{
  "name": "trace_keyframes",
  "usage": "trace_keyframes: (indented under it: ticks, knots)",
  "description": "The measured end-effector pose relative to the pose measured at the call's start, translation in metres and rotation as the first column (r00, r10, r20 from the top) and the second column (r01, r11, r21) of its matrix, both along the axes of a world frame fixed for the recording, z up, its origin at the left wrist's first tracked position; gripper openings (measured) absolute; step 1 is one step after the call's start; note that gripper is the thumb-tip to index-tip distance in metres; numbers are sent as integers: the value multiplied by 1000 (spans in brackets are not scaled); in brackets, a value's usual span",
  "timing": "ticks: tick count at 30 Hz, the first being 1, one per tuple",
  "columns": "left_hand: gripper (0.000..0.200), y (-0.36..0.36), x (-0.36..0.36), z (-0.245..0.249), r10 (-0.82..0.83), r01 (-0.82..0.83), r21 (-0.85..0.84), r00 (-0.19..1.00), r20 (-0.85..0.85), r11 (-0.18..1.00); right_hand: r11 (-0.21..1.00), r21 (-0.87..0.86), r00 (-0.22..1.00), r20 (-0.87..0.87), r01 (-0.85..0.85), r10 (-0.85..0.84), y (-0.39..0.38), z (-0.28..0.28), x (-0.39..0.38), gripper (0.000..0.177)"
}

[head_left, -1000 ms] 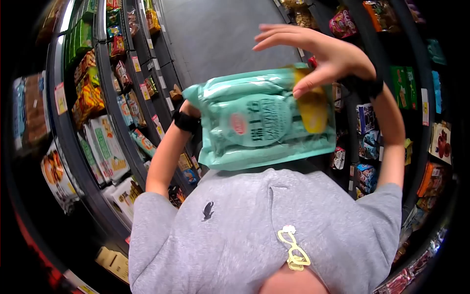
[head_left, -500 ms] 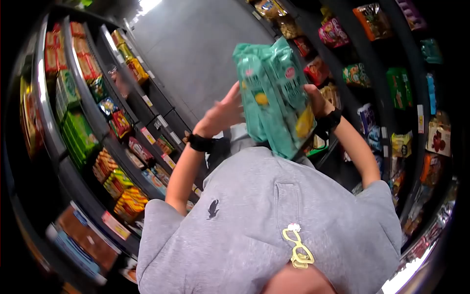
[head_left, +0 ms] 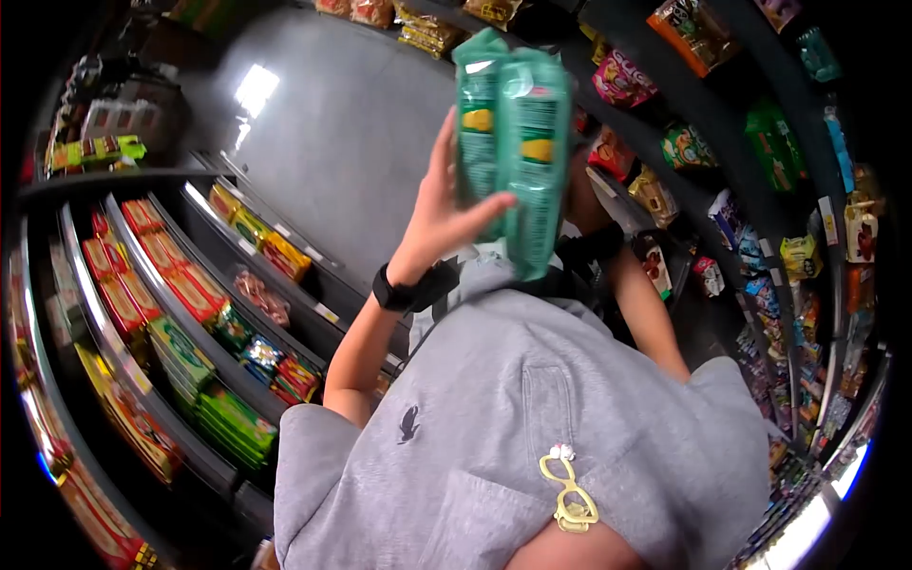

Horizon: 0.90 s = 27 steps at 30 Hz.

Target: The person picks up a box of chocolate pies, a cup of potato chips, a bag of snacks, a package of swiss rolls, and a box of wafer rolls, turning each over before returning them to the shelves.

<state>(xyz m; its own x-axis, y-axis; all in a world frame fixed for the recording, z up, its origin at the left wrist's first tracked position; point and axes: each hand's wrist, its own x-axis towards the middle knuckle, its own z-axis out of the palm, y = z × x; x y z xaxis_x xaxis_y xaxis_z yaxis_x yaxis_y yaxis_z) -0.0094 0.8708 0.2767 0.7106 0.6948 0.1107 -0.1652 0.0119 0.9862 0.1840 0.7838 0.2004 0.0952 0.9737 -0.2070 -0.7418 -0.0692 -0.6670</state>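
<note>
Two green plastic packets (head_left: 534, 185) with yellow pictures and lines of print stand on end, side by side, in front of my chest. My left hand (head_left: 442, 214) grips them from the left, its thumb lying across the lower front and its fingers along the left edge. At the right edge, my right hand (head_left: 581, 198) is in shadow and partly hidden behind the packets, closed against them. Dark bands circle both wrists. Fine print on the packets is blurred.
Shelves of boxed and bagged snacks (head_left: 233, 423) run along the left. On the right, more shelves hold bright bags (head_left: 689, 147). A grey floor (head_left: 332, 104) stretches ahead between them. Yellow-framed glasses (head_left: 573, 499) hang at my shirt collar.
The packets have turned, showing another printed side, and risen slightly. My left hand, formerly spread beside them, now grips them. The view has swung, bringing more left shelving into sight.
</note>
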Motion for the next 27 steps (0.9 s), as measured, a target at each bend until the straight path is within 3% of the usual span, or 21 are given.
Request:
trace_keyframes:
  ticks: [2,4,6,11,13,16,17,18,19,20,21,22,24,25,27]
  knots:
    - [84,7,1,28,7,62,315,977,-215,947,999,45,999,-38,13,-11,16,-1,8,48]
    - [80,21,15,57,141,201,753,921,-364,627,999,32,998,-40,42,-41,25,4,12,48]
    - [74,28,31,52,191,246,845,908,-372,474,997,21,997,-48,69,-68,30,5,14,47]
    - [70,52,56,41,94,261,816,929,-357,516,988,20,987,-43,154,-153,48,9,16,47]
    - [73,62,57,48,13,311,755,921,-389,577,979,23,978,-38,205,-204,49,12,17,46]
    - [73,90,60,23,-159,226,583,973,-165,780,961,38,961,-18,275,-274,64,12,22,46]
    - [68,97,60,29,-179,230,444,972,-154,866,954,41,955,-18,296,-296,67,14,22,46]
    - [80,107,61,26,-132,223,478,967,-216,850,948,41,949,-22,315,-314,68,16,21,46]
    - [88,115,63,13,-181,214,229,971,-158,949,938,46,940,-20,342,-342,64,19,16,46]
    - [98,123,66,4,-212,209,-41,973,-95,977,930,51,932,-20,363,-363,67,19,16,45]
    - [108,134,69,5,-259,266,-138,964,64,954,921,52,922,-27,387,-386,70,19,13,45]
    - [94,140,69,11,-224,237,-233,971,79,943,911,51,912,-25,410,-409,71,18,12,45]
    - [72,174,70,-9,-457,442,-482,884,95,756,893,64,896,-31,445,-443,78,15,16,45]
    - [72,181,68,-27,-475,458,-473,875,91,753,882,70,885,-40,466,-464,79,16,16,45]
    - [55,190,68,-53,-462,436,-702,870,169,563,858,86,862,-42,506,-505,77,20,15,44]
